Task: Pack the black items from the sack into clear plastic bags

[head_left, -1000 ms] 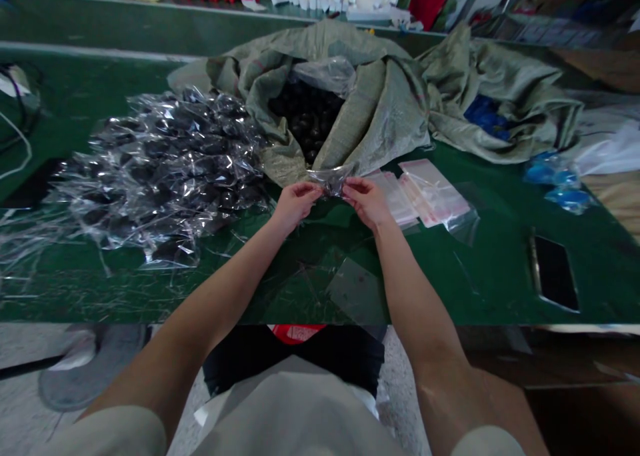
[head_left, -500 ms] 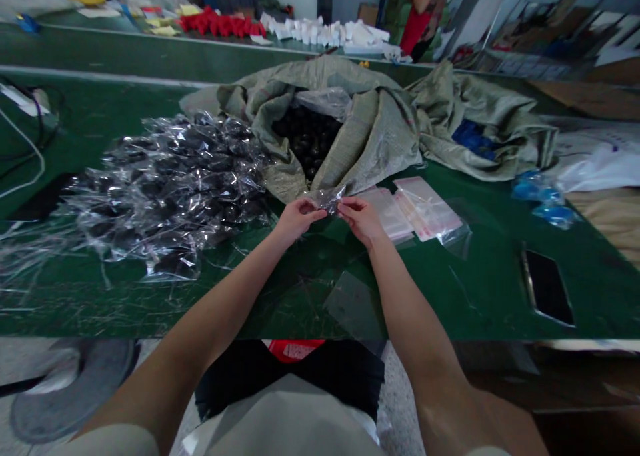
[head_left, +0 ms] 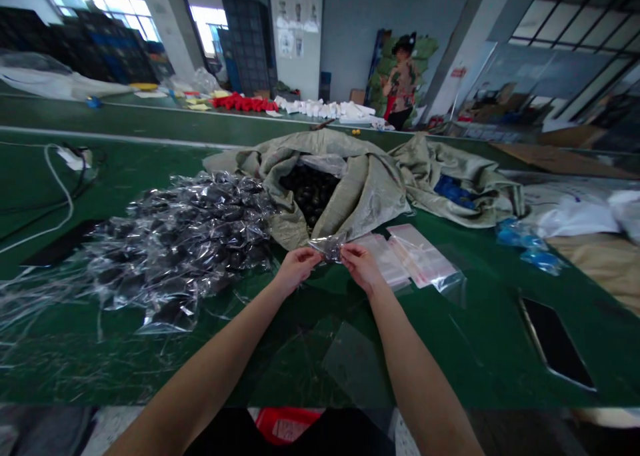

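Between my hands is a small clear plastic bag, with something dark showing inside it. My left hand pinches its left side and my right hand pinches its right side. Just behind it lies an open woven sack full of dark, rounded pieces. To the left of my hands spreads a large heap of dark pieces in clear bags. Flat clear bags lie in stacks beside my right hand.
A smartphone lies on the green table at right. Another sack holds blue material, with blue bagged items nearby. White cable runs at left. A person stands beyond the far table with red and white pieces.
The view has tilted up, so the room behind shows more and the table sits lower in the picture. Both hands still hold the small bag, now slightly farther apart.
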`<act>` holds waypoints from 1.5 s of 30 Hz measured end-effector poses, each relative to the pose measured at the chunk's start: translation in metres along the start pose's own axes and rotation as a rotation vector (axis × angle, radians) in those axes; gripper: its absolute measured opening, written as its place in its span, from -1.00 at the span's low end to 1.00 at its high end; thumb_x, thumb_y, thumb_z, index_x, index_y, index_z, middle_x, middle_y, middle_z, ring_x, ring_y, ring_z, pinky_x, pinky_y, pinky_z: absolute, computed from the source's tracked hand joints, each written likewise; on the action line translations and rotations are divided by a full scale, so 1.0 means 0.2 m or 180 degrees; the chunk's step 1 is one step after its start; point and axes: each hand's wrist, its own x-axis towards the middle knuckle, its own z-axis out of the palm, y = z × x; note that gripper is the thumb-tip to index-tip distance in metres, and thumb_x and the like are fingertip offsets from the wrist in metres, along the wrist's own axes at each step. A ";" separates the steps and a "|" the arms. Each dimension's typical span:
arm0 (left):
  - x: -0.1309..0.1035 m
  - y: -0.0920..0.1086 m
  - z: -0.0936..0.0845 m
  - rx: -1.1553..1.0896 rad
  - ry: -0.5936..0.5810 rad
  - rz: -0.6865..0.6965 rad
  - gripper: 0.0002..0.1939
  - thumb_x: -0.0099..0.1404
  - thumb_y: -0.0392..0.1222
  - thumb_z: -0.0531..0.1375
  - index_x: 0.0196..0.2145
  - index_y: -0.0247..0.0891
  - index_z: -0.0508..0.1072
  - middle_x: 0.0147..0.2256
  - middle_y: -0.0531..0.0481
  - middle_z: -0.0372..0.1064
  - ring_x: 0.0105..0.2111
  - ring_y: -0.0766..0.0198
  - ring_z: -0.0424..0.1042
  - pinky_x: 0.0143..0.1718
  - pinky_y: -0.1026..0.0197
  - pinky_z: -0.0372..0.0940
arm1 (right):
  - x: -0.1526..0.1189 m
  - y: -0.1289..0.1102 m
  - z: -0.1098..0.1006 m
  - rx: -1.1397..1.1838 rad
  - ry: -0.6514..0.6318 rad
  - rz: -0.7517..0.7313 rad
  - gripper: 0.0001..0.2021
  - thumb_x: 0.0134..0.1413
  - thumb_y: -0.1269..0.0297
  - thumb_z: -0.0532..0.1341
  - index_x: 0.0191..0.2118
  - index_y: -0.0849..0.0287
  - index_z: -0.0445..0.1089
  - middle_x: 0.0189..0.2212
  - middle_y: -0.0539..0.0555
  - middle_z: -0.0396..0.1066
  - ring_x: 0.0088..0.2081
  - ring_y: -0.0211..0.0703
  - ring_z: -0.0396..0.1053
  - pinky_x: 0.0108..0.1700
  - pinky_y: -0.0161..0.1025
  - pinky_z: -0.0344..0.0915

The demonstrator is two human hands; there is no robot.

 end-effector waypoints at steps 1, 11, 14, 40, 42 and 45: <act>0.00 0.00 0.00 -0.0017 -0.0016 0.0000 -0.55 -0.12 0.04 0.42 -0.41 -0.33 0.40 -0.66 0.21 0.18 -0.77 0.61 -0.07 -0.75 0.40 -0.25 | 0.00 0.00 0.00 -0.0008 -0.0014 0.0002 -0.72 -0.40 0.27 0.51 -0.44 0.14 0.51 -0.46 -0.06 0.51 -0.47 -0.37 0.41 -0.37 -0.42 0.40; 0.08 0.47 -0.29 0.0180 0.1780 0.1056 -0.66 0.07 0.05 0.26 -0.37 -0.28 0.34 -0.58 0.14 0.30 -0.75 0.54 -0.08 -0.73 0.37 -0.15 | 0.02 -0.09 -0.06 -0.1906 0.0728 -0.0855 -0.67 -0.05 -0.01 0.26 -0.35 0.20 0.46 -0.52 0.04 0.43 -0.53 -0.22 0.31 -0.48 -0.26 0.28; 0.16 0.71 -0.51 0.2003 0.3017 0.1097 -0.71 0.20 -0.01 0.12 -0.40 -0.32 0.40 -0.56 0.04 0.37 -0.65 0.42 0.17 -0.57 0.32 0.12 | 0.02 -0.13 -0.12 -0.3673 0.1049 -0.1378 -0.71 0.09 0.11 0.14 -0.29 0.23 0.46 -0.40 0.16 0.48 -0.36 -0.07 0.38 -0.23 -0.12 0.30; 0.82 0.54 -0.14 0.5482 0.0847 0.0091 -0.62 0.15 -0.07 0.26 -0.12 -0.36 0.52 -0.12 -0.38 0.46 -0.10 -0.09 0.47 -0.13 0.05 0.35 | -0.06 -0.22 -0.15 -0.5523 0.1607 -0.0157 -0.77 0.11 0.11 0.23 -0.33 0.16 0.51 -0.36 0.18 0.53 -0.28 -0.02 0.47 -0.26 -0.22 0.25; 0.82 0.56 -0.14 0.5452 0.0939 0.0076 -0.62 0.15 -0.06 0.26 -0.12 -0.34 0.51 -0.12 -0.37 0.46 -0.10 -0.10 0.47 -0.14 0.06 0.35 | -0.07 -0.22 -0.16 -0.5453 0.1627 -0.0298 -0.76 0.15 0.11 0.19 -0.31 0.15 0.52 -0.38 0.17 0.53 -0.31 -0.05 0.46 -0.27 -0.23 0.24; 0.74 0.59 -0.11 0.5369 0.1188 0.0401 -0.56 0.27 0.03 0.14 -0.01 -0.30 0.44 -0.05 -0.31 0.44 -0.04 -0.03 0.43 -0.07 0.07 0.32 | -0.07 -0.23 -0.17 -0.5311 0.1734 -0.0638 -0.73 0.23 0.16 0.12 -0.28 0.17 0.52 -0.36 0.18 0.53 -0.31 -0.06 0.46 -0.25 -0.23 0.26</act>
